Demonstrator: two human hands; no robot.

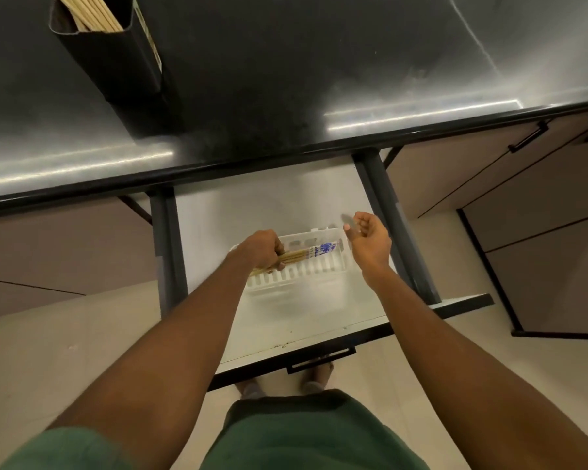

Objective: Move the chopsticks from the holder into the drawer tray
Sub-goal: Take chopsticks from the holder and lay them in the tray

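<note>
Gripped in left hand [263,251] fingers over clear slotted plastic tray [319,279]: blue-tipped wooden chopsticks [306,254]. More in black holder [116,62]. Right hand [370,242] fingers slack.

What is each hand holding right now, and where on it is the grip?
The left hand grips a bundle of chopsticks near their plain ends, blue-patterned ends free. The right hand holds nothing.

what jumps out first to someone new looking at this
First, the left hand gripping a bundle of chopsticks at the white tray in the open drawer, centre frame. The right hand hangs loosely curled and empty by the tray's right end. Upper left, a black holder on the dark counter holds more sticks.
</note>
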